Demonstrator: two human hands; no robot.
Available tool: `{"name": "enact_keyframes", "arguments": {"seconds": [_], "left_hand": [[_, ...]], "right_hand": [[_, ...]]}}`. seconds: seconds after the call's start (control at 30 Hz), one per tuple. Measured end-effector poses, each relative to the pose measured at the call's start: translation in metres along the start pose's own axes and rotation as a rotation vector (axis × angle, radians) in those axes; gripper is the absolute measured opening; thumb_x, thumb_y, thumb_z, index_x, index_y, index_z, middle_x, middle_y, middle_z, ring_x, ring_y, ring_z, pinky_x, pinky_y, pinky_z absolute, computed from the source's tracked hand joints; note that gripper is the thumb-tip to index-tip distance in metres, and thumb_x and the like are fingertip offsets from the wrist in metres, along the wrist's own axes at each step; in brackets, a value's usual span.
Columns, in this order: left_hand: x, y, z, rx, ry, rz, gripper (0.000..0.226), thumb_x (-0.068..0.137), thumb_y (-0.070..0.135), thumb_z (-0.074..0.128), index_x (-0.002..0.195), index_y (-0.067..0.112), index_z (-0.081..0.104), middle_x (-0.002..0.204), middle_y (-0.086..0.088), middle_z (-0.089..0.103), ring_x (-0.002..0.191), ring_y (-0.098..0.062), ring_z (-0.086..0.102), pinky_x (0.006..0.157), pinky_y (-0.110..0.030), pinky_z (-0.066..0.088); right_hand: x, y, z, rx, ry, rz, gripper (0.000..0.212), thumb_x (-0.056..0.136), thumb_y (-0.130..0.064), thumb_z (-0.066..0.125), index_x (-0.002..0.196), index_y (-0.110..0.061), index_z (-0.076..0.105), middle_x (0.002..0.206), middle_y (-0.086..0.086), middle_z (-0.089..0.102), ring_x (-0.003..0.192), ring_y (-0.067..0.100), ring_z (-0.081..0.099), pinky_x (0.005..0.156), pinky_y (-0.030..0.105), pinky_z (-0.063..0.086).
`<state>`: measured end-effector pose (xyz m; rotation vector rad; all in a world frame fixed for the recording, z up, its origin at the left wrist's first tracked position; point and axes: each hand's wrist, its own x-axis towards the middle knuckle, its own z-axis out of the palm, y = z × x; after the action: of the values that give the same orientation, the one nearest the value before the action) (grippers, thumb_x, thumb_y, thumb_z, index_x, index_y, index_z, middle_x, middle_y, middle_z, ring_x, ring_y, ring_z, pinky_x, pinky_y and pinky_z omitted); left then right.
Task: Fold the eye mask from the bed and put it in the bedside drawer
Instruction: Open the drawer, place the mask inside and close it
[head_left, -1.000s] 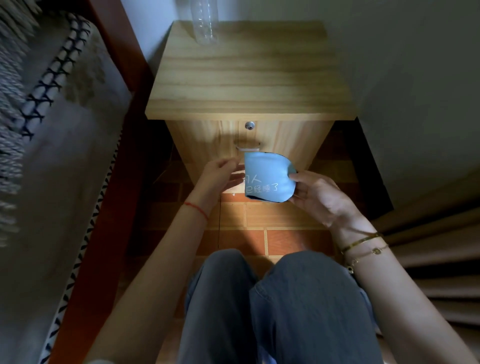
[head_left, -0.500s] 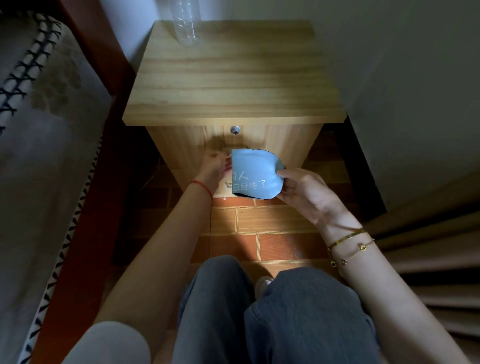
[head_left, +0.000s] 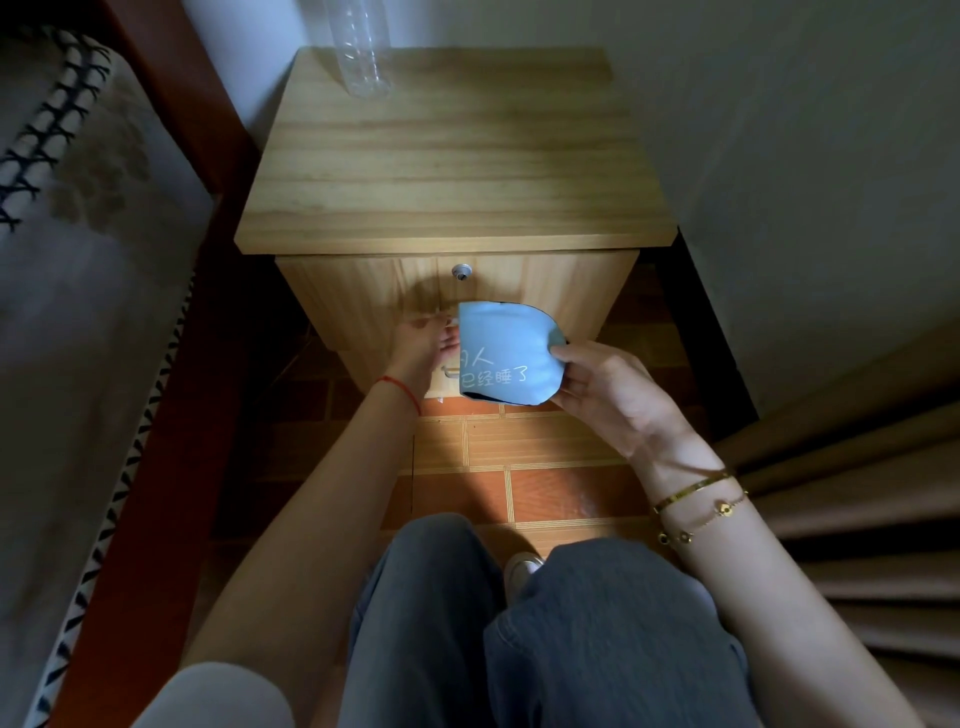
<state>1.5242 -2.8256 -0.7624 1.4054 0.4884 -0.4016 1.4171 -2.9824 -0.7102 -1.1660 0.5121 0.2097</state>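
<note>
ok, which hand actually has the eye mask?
The right hand, the one with gold bracelets, pinches the folded blue eye mask at its right edge. The left hand, with the red string, reaches at the drawer front instead.

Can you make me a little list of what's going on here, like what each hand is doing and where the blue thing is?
eye mask: blue, folded, held in front of the nightstand
right hand: pinching the mask's right edge
left hand: at the drawer front, beside the mask
drawer: looks shut
nightstand: wooden, a clear plastic bottle on top
</note>
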Motion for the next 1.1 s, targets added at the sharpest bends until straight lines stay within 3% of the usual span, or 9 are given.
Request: {"name": "enact_keyframes", "arguments": {"seconds": [0.1,0.2,0.33,0.47,0.6,0.73,0.87,0.97,1.1], "left_hand": [[-0.008,-0.010,-0.005,0.012,0.013,0.022,0.032,0.099,0.005,0.044,0.121,-0.017,0.052,0.124,-0.035,0.057,0.097,-0.038,0.062,0.093,-0.044,0.047],[-0.016,-0.022,-0.011,0.042,0.028,0.040,0.024,0.099,0.009,0.044,0.100,-0.008,0.061,0.078,-0.010,0.061,0.073,-0.022,0.059,0.078,-0.034,0.050],[-0.027,-0.041,-0.021,0.032,0.040,0.051,0.027,0.097,0.011,0.050,0.072,0.009,0.060,0.072,-0.004,0.059,0.064,-0.013,0.057,0.053,-0.014,0.053],[-0.039,-0.063,-0.031,-0.030,0.038,0.014,0.023,0.095,0.012,0.055,0.073,0.012,0.063,0.076,-0.003,0.065,0.071,-0.014,0.063,0.066,-0.023,0.059],[-0.053,-0.085,-0.039,-0.019,0.041,0.000,0.018,0.096,0.012,0.053,0.087,0.003,0.065,0.073,-0.006,0.064,0.066,-0.013,0.062,0.062,-0.020,0.056],[-0.064,-0.098,-0.042,-0.061,0.050,-0.015,0.025,0.097,0.012,0.050,0.075,0.009,0.061,0.074,-0.009,0.063,0.067,-0.016,0.061,0.062,-0.020,0.056],[-0.068,-0.102,-0.047,-0.041,0.066,-0.027,0.021,0.097,0.015,0.052,0.078,0.011,0.061,0.077,-0.007,0.066,0.070,-0.015,0.064,0.064,-0.020,0.057],[-0.069,-0.102,-0.051,0.040,0.063,-0.024,0.014,0.094,0.017,0.056,0.091,0.006,0.064,0.086,-0.011,0.068,0.072,-0.015,0.065,0.073,-0.026,0.056],[-0.073,-0.087,-0.064,0.191,-0.037,-0.038,0.024,0.092,0.021,0.060,0.108,0.003,0.064,0.097,-0.013,0.071,0.079,-0.016,0.068,0.077,-0.029,0.058]], "right_hand": [[-0.006,0.000,0.001,0.011,-0.008,-0.009,0.011,0.085,-0.008,0.058,0.088,-0.007,0.069,0.089,0.012,0.072,0.085,0.021,0.068,0.076,0.030,0.056],[-0.014,0.001,0.002,0.017,-0.021,-0.032,0.012,0.085,-0.009,0.058,0.086,-0.007,0.070,0.087,0.012,0.073,0.083,0.020,0.069,0.068,0.027,0.058],[-0.024,0.002,0.003,0.037,-0.023,-0.050,0.012,0.086,-0.008,0.057,0.089,-0.005,0.069,0.086,0.012,0.074,0.080,0.019,0.070,0.064,0.026,0.057],[-0.035,0.003,0.004,0.051,-0.015,-0.073,0.014,0.087,-0.008,0.057,0.092,-0.003,0.068,0.091,0.014,0.074,0.085,0.021,0.071,0.069,0.028,0.059],[-0.043,0.003,0.005,0.078,-0.015,-0.083,0.015,0.087,-0.007,0.056,0.095,-0.002,0.067,0.094,0.015,0.073,0.088,0.023,0.071,0.074,0.029,0.059],[-0.049,0.001,0.007,0.101,-0.008,-0.068,0.022,0.087,-0.006,0.055,0.106,0.002,0.064,0.097,0.018,0.072,0.085,0.022,0.071,0.069,0.026,0.058],[-0.052,0.002,0.009,0.084,-0.008,-0.066,0.015,0.087,-0.006,0.055,0.097,-0.003,0.066,0.089,0.012,0.074,0.083,0.020,0.072,0.068,0.026,0.058],[-0.052,0.002,0.010,0.082,-0.016,-0.066,0.014,0.087,-0.006,0.056,0.096,-0.003,0.067,0.085,0.011,0.076,0.082,0.020,0.073,0.066,0.026,0.057],[-0.049,0.003,0.011,0.084,-0.026,-0.067,0.015,0.088,-0.007,0.055,0.097,-0.003,0.067,0.085,0.010,0.076,0.083,0.019,0.072,0.069,0.026,0.058]]}}
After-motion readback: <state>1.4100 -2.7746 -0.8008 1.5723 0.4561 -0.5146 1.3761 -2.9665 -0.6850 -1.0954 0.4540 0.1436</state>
